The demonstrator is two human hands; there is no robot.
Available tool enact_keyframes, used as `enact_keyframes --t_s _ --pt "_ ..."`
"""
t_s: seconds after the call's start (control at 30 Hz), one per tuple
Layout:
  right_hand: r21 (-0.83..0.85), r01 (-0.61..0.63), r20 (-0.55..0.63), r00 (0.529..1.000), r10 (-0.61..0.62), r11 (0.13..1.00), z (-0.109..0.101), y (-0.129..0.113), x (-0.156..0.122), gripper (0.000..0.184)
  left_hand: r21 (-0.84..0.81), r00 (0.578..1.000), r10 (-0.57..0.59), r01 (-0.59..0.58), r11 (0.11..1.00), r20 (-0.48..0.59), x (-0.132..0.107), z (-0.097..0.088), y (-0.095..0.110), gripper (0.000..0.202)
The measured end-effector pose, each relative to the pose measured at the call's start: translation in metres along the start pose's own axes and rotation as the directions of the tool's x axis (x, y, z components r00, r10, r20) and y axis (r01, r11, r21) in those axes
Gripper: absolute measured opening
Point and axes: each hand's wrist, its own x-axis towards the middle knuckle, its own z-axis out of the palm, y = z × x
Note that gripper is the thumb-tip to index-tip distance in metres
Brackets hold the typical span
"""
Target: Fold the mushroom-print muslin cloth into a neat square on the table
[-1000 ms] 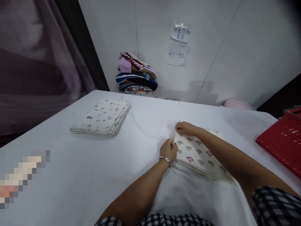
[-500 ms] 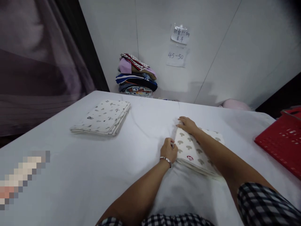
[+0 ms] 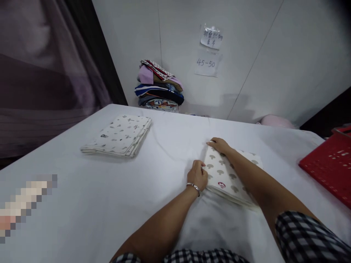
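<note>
A folded white cloth (image 3: 220,171) with grey-brown mushroom prints and a small red mark lies flat in front of me, right of the middle. My left hand (image 3: 197,174), with a silver bracelet at the wrist, is closed on the cloth's left edge, fingers curled. At the far left corner, my right hand (image 3: 219,145) pinches the same edge; its forearm crosses over the cloth and hides part of it. Farther left lies a second folded cloth (image 3: 117,135), white with small dark prints, touched by neither hand.
Both cloths rest on a white-covered table (image 3: 109,197). A red perforated basket (image 3: 329,164) stands at the right edge. Behind the table, a stack of folded fabrics (image 3: 160,89) is against the wall, below and left of two paper signs (image 3: 207,63). A pixelated patch covers the lower left.
My right hand has shifted very slightly at the far corner, its fingers closer in on the edge. The left hand and the cloths look the same; the view has moved a little.
</note>
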Motion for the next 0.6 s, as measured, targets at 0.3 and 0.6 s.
enact_keyframes --t_s 0.3,0.6 --pt "-0.053 -0.078 -0.119 0.99 0.072 0.996 -0.005 -0.008 -0.013 0.052 0.009 0.999 0.046 -0.046 0.999 -0.001 0.002 -0.001 0.0 0.023" --pt "-0.179 -0.009 -0.275 0.96 -0.041 0.984 -0.017 0.057 -0.142 0.042 0.014 1.0 0.02 -0.02 1.0 0.024 0.003 -0.005 0.003 0.022"
